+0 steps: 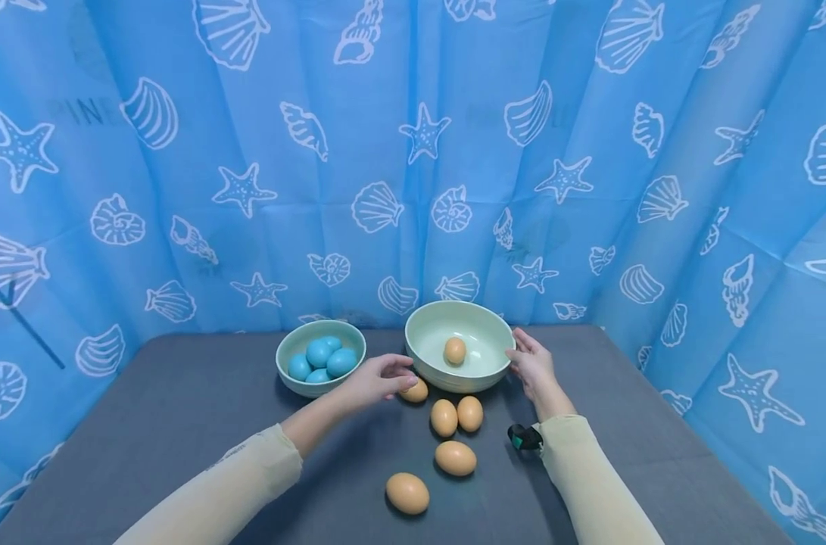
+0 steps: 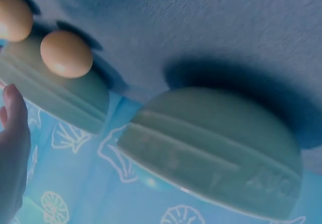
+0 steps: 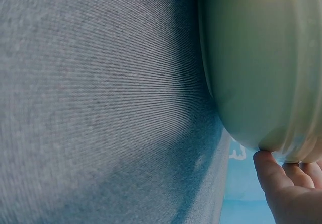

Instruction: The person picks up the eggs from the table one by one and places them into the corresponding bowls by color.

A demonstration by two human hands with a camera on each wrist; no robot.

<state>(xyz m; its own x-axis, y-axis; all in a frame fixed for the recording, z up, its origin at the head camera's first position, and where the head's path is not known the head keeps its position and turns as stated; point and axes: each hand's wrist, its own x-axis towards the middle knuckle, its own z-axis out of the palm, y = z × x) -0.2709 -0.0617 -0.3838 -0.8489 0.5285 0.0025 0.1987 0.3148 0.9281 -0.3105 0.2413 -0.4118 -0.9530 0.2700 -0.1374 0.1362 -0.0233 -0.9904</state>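
A larger pale green bowl (image 1: pixel 426 325) with one brown egg (image 1: pixel 456 350) inside stands at the back of the table. My right hand (image 1: pixel 534 365) holds its right side, the fingertips (image 3: pixel 266 158) against the outer wall. My left hand (image 1: pixel 378 378) reaches over a brown egg (image 1: pixel 416 391) in front of this bowl, fingers loosely bent, no grip on it visible. In the left wrist view, two brown eggs, the nearer one (image 2: pixel 66 54), lie apart from the visible part of that hand. Two brown eggs (image 1: pixel 444 418) (image 1: pixel 470 414) lie side by side nearer me.
A smaller green bowl (image 1: pixel 286 356) with several blue eggs (image 1: pixel 319 353) stands behind my left forearm. Two more brown eggs (image 1: pixel 456 459) (image 1: pixel 407 493) lie towards the table's front. A blue shell-patterned curtain (image 1: pixel 385 151) hangs behind the grey table (image 1: pixel 201 409). A black strap (image 1: pixel 524 437) shows by my right cuff.
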